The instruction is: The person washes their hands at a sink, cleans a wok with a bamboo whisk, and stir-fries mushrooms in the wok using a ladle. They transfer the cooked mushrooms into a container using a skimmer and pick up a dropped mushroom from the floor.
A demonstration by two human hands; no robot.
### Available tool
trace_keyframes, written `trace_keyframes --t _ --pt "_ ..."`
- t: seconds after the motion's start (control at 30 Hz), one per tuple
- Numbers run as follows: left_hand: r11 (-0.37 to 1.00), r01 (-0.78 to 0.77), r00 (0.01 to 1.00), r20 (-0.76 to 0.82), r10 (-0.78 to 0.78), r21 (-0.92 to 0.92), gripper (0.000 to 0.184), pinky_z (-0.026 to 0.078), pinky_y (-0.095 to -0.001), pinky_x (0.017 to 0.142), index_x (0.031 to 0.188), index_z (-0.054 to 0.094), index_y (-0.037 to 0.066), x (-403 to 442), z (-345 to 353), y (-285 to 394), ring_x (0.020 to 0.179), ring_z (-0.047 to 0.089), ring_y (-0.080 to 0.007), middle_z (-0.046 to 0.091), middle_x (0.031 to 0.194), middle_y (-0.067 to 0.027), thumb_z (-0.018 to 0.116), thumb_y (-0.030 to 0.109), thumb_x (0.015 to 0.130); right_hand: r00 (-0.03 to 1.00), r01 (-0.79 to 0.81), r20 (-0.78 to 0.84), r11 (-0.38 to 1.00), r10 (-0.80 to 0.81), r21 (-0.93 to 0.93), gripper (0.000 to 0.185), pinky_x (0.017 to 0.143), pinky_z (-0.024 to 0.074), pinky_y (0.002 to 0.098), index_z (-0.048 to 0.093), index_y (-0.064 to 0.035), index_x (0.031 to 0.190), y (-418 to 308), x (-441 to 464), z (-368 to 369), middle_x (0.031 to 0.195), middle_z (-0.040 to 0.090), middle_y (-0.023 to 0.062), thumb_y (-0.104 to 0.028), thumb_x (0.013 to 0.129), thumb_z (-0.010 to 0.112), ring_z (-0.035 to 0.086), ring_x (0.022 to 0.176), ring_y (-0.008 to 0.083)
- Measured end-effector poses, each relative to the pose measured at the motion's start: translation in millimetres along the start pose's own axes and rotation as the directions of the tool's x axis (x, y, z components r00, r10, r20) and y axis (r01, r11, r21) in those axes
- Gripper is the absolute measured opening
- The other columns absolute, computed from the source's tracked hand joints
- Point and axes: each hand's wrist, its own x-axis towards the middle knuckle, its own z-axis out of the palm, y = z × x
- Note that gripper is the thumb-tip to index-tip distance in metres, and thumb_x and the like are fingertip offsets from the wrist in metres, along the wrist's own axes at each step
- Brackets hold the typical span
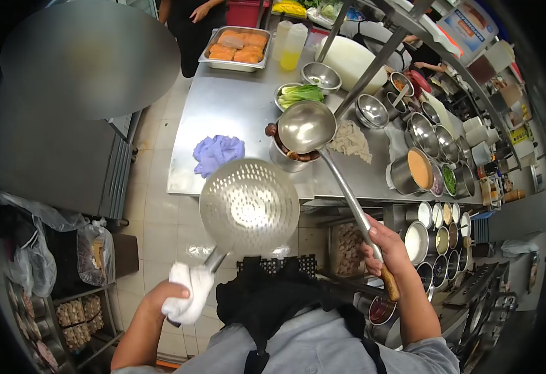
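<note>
My left hand (172, 299) is closed around the handle of a large perforated skimmer (248, 206), with a folded white cloth (192, 290) between palm and handle. The skimmer's round, hole-filled bowl is held out in front of me, over the floor and the table's near edge. In my right hand (386, 248) is a long-handled metal ladle (307, 126), gripped near its wooden end. The ladle's bowl is over a metal container (290, 163) of dark brown pieces on the table and hides part of it; I cannot tell whether they touch.
On the steel table (217, 112) are a purple cloth (218, 154), a beige cloth (351, 140), a bowl of green vegetables (300, 95), and a tray of orange fillets (238, 48). A pot of orange sauce (413, 171) stands right. Metal shelf posts (372, 56) rise over the table. People stand beyond.
</note>
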Motion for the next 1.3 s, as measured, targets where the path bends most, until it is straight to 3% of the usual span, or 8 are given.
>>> trace_keyframes --t 0.37,0.6,0.7,0.73,0.8,0.93,1.13,1.3 --pt "0.998 0.066 0.997 0.03 -0.066 0.005 0.055 0.056 -0.0357 0.063 0.114 0.052 -0.004 30 22 73 0.073 0.065 -0.0272 0.062 0.089 -0.0189 0.063 0.021 0.067 0.865 0.289 -0.247 0.836 -0.437 -0.467 0.054 0.046 0.0326 0.0182 0.038 -0.0049 0.14 30 -7 11 0.069 0.049 -0.0028 -0.005 0.089 0.056 0.039 0.05 0.0013" --pt "0.99 0.127 0.976 0.185 -0.115 -0.059 0.056 0.055 -0.0351 0.066 0.116 0.051 -0.006 29 24 34 0.076 0.066 -0.0275 0.064 0.092 -0.0193 0.061 0.022 0.069 0.726 0.13 -0.276 0.52 -0.63 -0.844 0.054 0.086 0.0467 0.0321 0.045 -0.004 0.134 42 -6 -29 0.118 0.061 0.0203 -0.009 0.083 0.062 0.062 0.104 0.0203" --pt "0.983 0.169 0.952 0.271 -0.145 -0.068 0.059 0.056 -0.0349 0.066 0.119 0.048 -0.006 37 28 17 0.079 0.066 -0.0279 0.064 0.093 -0.0209 0.061 0.023 0.07 0.742 -0.093 -0.291 0.337 -0.604 -0.937 0.054 0.075 0.0508 0.041 0.046 -0.0165 0.135 43 17 -46 0.101 0.064 0.0209 -0.015 0.083 0.06 0.063 0.085 0.0376" --pt "0.974 0.217 0.941 0.278 -0.192 -0.061 0.059 0.056 -0.035 0.066 0.12 0.048 -0.006 39 28 11 0.08 0.066 -0.0283 0.063 0.094 -0.0217 0.061 0.023 0.071 0.736 -0.095 -0.295 0.339 -0.609 -0.936 0.054 0.075 0.0508 0.041 0.046 -0.0165 0.135 43 22 -54 0.101 0.064 0.0209 -0.015 0.083 0.06 0.063 0.085 0.0376" --pt "0.958 0.28 0.92 0.303 -0.249 -0.062 0.059 0.057 -0.0361 0.066 0.123 0.046 -0.005 43 31 -1 0.081 0.066 -0.0296 0.063 0.096 -0.024 0.06 0.022 0.073 0.715 -0.156 -0.093 -0.029 -0.693 -0.987 0.055 0.065 0.0504 0.0455 0.046 -0.0211 0.134 45 34 -72 0.087 0.062 0.0164 -0.017 0.081 0.06 0.061 0.072 0.0387" --pt "0.941 0.336 0.907 0.281 -0.313 -0.039 0.057 0.058 -0.038 0.066 0.125 0.045 -0.004 60 49 -36 0.081 0.067 -0.0315 0.063 0.096 -0.0253 0.058 0.02 0.075 0.675 -0.199 0.029 -0.219 -0.738 -0.955 0.054 0.055 0.0481 0.0454 0.048 -0.0241 0.132 54 42 -89 0.075 0.056 0.0124 -0.011 0.08 0.056 0.059 0.061 0.0338" --pt "0.944 0.32 0.897 0.346 -0.276 -0.077 0.053 0.052 -0.0405 0.055 0.122 0.046 0.006 126 82 -112 0.075 0.062 -0.0354 0.057 0.095 -0.0253 0.057 0.032 0.077 0.676 -0.121 0.153 -0.313 -0.721 -0.942 0.053 0.05 0.0475 0.045 0.046 -0.0219 0.134 94 3 -113 0.076 0.055 0.0128 -0.007 0.083 0.052 0.057 0.055 0.0345" --pt "0.98 0.152 0.941 0.322 -0.103 -0.131 0.049 0.049 -0.0367 0.053 0.121 0.047 0.01 145 109 -152 0.072 0.058 -0.0312 0.057 0.094 -0.0237 0.057 0.031 0.077 0.758 0.026 0.081 -0.094 -0.647 -0.995 0.058 0.058 0.0487 0.0453 0.049 -0.0206 0.133 152 -98 -104 0.076 0.057 0.0162 -0.013 0.077 0.064 0.06 0.065 0.0361"
